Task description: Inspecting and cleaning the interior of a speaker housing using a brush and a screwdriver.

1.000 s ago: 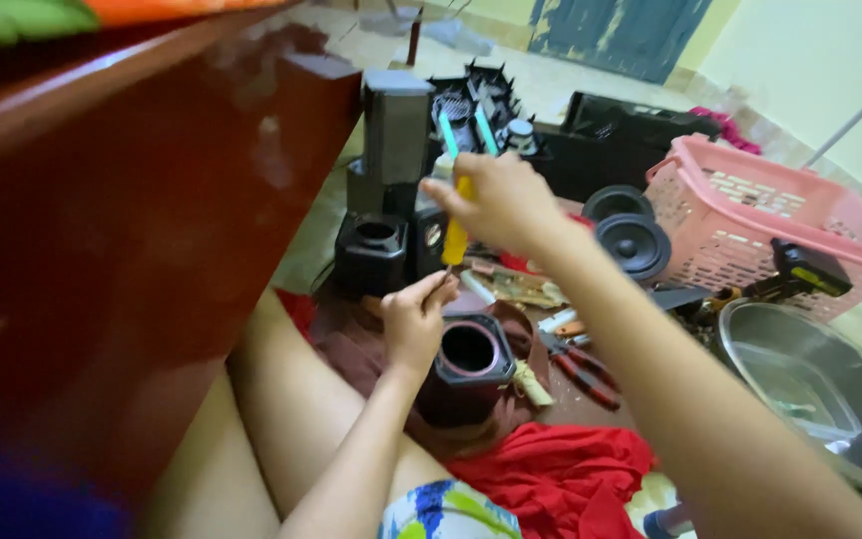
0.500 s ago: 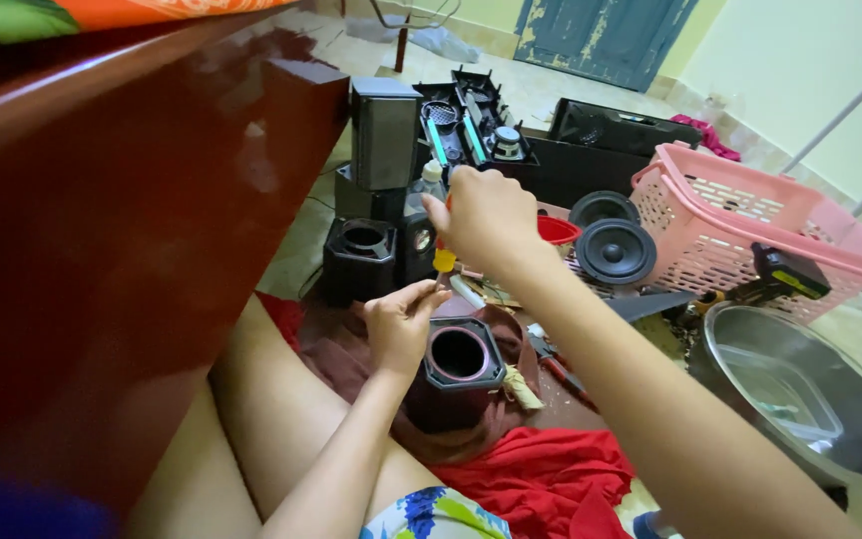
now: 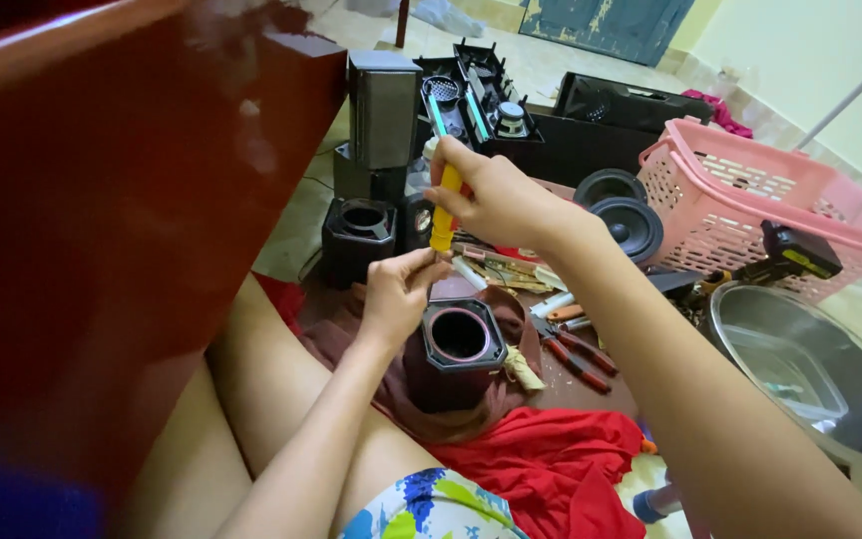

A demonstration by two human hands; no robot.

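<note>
A dark speaker box (image 3: 456, 351) with a round opening on top stands between my legs on a brown cloth. My left hand (image 3: 398, 293) rests against its far left corner, fingers pinched near the tip of a screwdriver. My right hand (image 3: 499, 200) is shut on the yellow-handled screwdriver (image 3: 443, 215), held upright above that corner. The tool's tip is hidden behind my left fingers.
A red wooden cabinet (image 3: 122, 200) fills the left. Behind stand another speaker box (image 3: 357, 236), a grey box (image 3: 383, 108) and loose speaker cones (image 3: 631, 226). A pink basket (image 3: 750, 200), a steel bowl (image 3: 810, 369), red pliers (image 3: 576, 357) and a red cloth (image 3: 541, 459) lie to the right.
My right hand has lowered the screwdriver toward the box's far corner, and my left hand has closed in around its tip. The view has tilted slightly.
</note>
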